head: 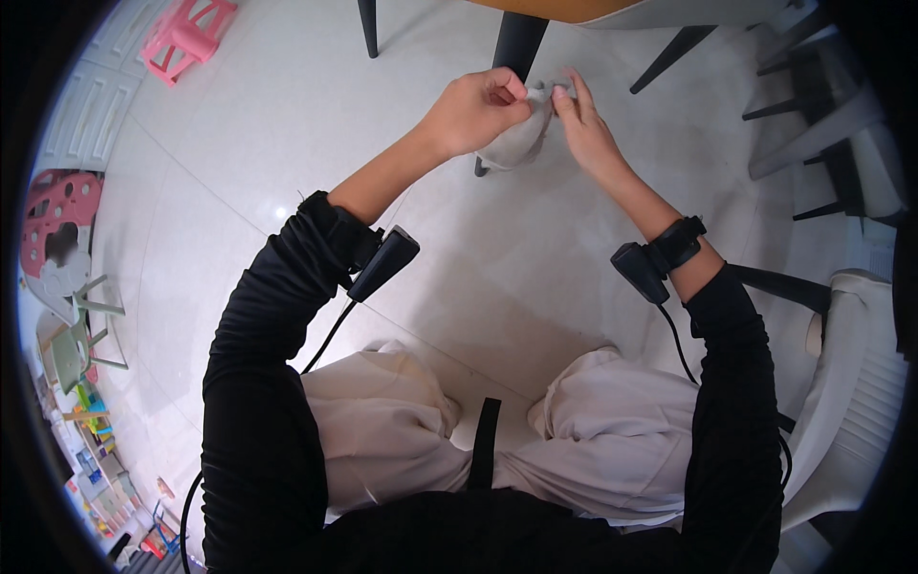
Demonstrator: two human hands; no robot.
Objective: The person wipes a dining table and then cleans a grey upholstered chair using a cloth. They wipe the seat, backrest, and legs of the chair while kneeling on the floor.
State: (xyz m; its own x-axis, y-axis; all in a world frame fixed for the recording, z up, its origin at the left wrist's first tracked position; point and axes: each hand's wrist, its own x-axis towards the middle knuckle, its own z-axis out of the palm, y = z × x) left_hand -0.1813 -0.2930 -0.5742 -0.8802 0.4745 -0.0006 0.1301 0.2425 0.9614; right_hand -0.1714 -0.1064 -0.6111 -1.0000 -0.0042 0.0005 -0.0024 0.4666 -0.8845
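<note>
A light grey piece of cloth (518,143) hangs from my hands in front of a thick black furniture leg (519,44). The leg's foot shows just below the cloth. My left hand (482,107) pinches the cloth's upper left edge between thumb and curled fingers. On the other side, the thumb and fingers of my right hand (584,129) are closed on its upper right corner. Slight blur hides the exact grip of the right fingertips. Both wrists carry strapped black devices with cables.
An orange-topped piece of furniture (566,7) stands ahead. White chairs (839,373) with black legs line the right side. A pink plastic stool (188,41) is at upper left. Lower down on the left are a green child's chair (70,351) and toys on shelves (93,459).
</note>
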